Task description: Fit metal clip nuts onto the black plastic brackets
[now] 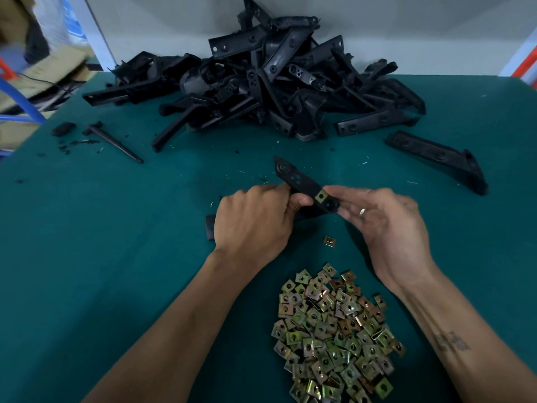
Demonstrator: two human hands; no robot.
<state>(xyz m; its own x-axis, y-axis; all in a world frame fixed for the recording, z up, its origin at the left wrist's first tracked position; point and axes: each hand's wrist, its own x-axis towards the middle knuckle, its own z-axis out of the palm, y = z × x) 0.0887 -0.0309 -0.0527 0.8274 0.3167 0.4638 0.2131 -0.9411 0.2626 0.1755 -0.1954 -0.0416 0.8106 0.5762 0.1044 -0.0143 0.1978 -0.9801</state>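
The left hand [251,221] grips the black bracket [302,186] mid-length while the right hand [380,216] pinches a clip nut [321,196] onto its near end, so I'd push it squarely home, hole over hole, keeping that steadying grip firm.

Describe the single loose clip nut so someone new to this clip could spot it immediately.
Start at the big heap of metal clip nuts on the green table near the camera. Just beyond its far tip, below the right hand, lies the lone clip nut. It alone rests apart, touching nothing.
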